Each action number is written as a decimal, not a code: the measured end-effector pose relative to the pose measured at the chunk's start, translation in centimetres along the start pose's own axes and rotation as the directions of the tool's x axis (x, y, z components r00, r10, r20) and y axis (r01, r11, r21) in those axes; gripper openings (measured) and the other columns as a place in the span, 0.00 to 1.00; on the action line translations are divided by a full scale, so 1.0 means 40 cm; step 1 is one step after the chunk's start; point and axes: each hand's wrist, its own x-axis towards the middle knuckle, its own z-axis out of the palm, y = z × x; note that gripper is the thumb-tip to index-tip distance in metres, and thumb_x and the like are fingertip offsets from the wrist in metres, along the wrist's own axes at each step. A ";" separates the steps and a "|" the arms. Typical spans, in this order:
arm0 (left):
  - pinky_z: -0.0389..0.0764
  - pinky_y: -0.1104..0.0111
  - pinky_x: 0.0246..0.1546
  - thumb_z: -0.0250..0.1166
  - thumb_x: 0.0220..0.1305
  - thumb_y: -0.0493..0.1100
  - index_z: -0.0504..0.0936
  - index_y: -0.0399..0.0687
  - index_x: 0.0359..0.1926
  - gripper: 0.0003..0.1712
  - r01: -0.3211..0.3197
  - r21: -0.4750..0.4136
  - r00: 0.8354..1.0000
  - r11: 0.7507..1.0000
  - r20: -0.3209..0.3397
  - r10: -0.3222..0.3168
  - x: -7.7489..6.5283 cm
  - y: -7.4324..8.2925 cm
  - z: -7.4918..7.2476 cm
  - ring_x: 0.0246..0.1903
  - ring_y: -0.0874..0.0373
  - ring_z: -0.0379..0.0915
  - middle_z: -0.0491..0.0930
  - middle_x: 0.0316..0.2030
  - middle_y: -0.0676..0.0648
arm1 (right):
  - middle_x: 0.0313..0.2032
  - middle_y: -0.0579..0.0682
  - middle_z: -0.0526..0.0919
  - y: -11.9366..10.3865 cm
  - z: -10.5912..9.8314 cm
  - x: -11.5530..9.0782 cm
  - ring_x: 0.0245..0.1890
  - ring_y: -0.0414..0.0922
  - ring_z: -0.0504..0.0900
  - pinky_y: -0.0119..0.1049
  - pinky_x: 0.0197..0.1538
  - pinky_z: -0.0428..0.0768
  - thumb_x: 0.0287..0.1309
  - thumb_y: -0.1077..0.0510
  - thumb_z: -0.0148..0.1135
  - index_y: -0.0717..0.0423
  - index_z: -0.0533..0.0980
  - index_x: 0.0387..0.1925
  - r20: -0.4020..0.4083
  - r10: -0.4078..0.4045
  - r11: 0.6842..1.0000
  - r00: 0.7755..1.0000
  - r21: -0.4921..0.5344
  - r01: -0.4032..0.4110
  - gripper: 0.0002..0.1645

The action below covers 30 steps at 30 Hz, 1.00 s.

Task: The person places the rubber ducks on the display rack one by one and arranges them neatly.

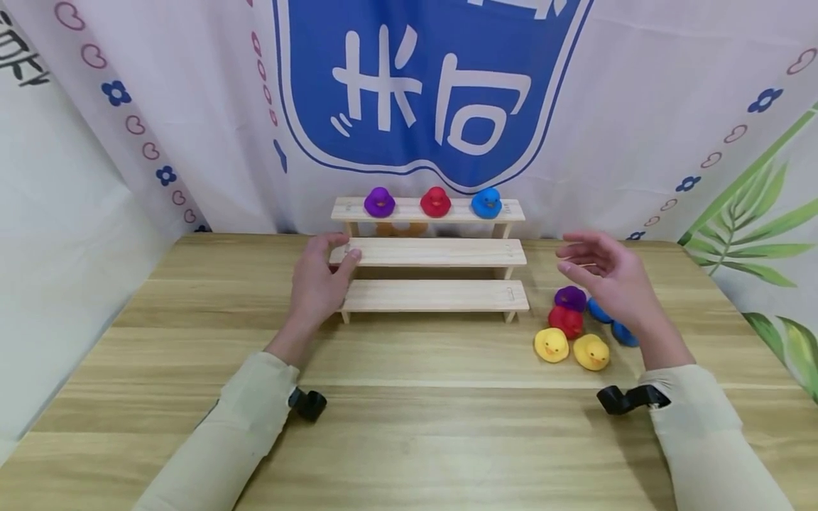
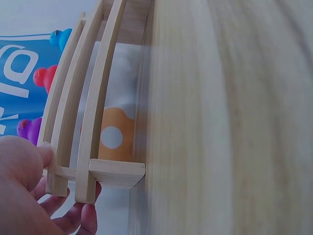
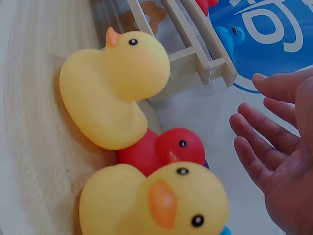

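Along the three-tier wooden rack (image 1: 434, 297): left hand (image 1: 317, 280) grips its left end, right hand (image 1: 613, 273) holds nothing.
Grip probably steadies the frame. Purple duck (image 1: 380, 203), red duck (image 1: 436, 202), blue duck (image 1: 487, 204) sit spaced on the top tier, backdrop (image 1: 224, 142) close behind. Right fingers loosely bent near the loose cluster; its yellow ducks (image 1: 552, 345) sit nearest the person. Gap between cluster and rack's right edge leaves sideways room; tabletop (image 1: 409, 440) extends in front.

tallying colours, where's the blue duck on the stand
In the head view, the blue rubber duck sits toward the right end of the top shelf, beside the red rubber duck.
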 end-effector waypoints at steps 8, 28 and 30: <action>0.63 0.43 0.80 0.62 0.79 0.53 0.73 0.44 0.71 0.28 -0.005 -0.005 1.000 1.000 -0.005 0.004 -0.001 0.001 -0.001 0.77 0.40 0.63 0.71 0.74 0.41 | 0.50 0.38 0.85 0.041 -0.027 -0.004 0.46 0.27 0.84 0.14 0.50 0.81 0.73 0.53 0.67 0.56 0.72 0.69 0.051 0.051 0.998 0.997 -0.026 -0.050 0.28; 0.64 0.43 0.79 0.61 0.79 0.52 0.74 0.43 0.71 0.28 -0.020 0.003 1.000 1.000 -0.010 0.020 0.000 -0.004 0.001 0.76 0.39 0.64 0.71 0.74 0.40 | 0.59 0.60 0.85 0.085 -0.074 -0.009 0.48 0.29 0.82 0.18 0.50 0.81 0.70 0.58 0.69 0.60 0.72 0.69 0.257 0.146 0.984 0.955 -0.140 -0.113 0.30; 0.64 0.43 0.79 0.61 0.79 0.52 0.73 0.43 0.71 0.28 -0.021 0.006 1.000 1.000 -0.008 0.021 0.001 -0.003 0.001 0.76 0.39 0.64 0.71 0.74 0.40 | 0.61 0.62 0.83 0.089 -0.072 -0.005 0.49 0.30 0.81 0.17 0.51 0.80 0.70 0.59 0.69 0.60 0.72 0.70 0.282 0.152 0.981 0.947 -0.160 -0.109 0.31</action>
